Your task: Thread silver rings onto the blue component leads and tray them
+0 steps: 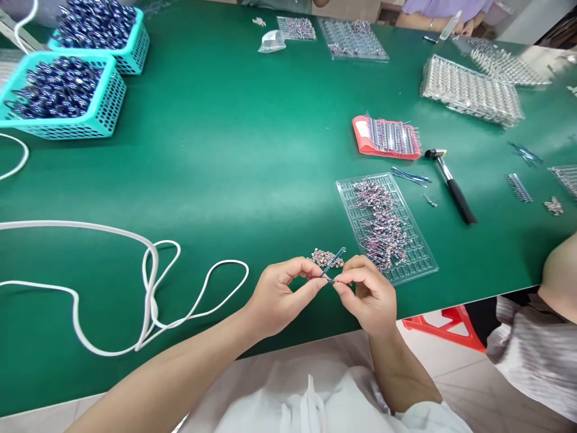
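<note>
Close to the table's front edge, my left hand (282, 294) pinches a thin blue strip (334, 260) between thumb and fingers. The strip slants up to the right. My right hand (372, 297) is closed in a pinch at the strip's lower end; the tiny piece between its fingertips is too small to name. Just behind the fingers lies a pile of small round metal parts (325, 257). To the right of it, a clear plastic tray (421, 258) bears a heap of small parts with thin wires (383, 225), partly behind my right hand.
A black-handled hammer (460, 198) lies right, near loose blue strips (411, 176) and a red pack (367, 144) of wired parts. White cable (151, 288) loops at left. Turquoise baskets (108, 99) of dark blue coils stand back left. White trays (471, 90) and co-workers sit beyond.
</note>
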{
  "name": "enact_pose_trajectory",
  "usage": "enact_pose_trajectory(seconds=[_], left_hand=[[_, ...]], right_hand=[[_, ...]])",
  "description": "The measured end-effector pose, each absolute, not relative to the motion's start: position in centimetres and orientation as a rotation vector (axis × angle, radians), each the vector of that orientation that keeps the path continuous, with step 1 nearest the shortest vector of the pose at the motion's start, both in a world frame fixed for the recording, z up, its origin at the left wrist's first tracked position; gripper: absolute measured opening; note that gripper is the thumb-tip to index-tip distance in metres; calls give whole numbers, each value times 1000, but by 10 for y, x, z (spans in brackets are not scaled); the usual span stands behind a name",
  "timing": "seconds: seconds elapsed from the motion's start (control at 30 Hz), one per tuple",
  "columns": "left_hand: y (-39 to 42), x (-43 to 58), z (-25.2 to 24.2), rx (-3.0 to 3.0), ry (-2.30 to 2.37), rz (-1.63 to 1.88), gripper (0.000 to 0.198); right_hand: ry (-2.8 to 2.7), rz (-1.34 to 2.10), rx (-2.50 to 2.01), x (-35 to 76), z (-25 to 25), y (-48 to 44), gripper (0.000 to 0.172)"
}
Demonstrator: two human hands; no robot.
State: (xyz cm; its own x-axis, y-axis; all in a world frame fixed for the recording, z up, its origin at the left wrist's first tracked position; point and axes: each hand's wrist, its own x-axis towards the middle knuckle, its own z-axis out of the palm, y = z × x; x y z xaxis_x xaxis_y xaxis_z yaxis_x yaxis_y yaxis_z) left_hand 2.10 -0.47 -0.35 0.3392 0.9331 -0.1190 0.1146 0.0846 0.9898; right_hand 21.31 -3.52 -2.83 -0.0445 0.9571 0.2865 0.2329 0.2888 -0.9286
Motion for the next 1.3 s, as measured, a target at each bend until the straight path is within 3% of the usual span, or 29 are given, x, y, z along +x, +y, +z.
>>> enact_pose_trajectory(seconds=[0.3, 0.67, 0.97, 1.3], left_hand=[[-3, 19, -1, 1442, 989, 851, 7], [-4, 22, -4, 1103, 981, 770, 10], [-4, 20, 2, 1366, 1047, 791, 9], [0, 19, 1, 1193, 983, 675, 12]], right_hand=[[-1479, 1038, -1179, 216, -27, -36, 14], [-1418, 1160, -1117, 217, -26, -34, 9], [-1396, 1180, -1130, 217, -28, -35, 8], [-1296, 1461, -1043, 223, -29, -31, 6]])
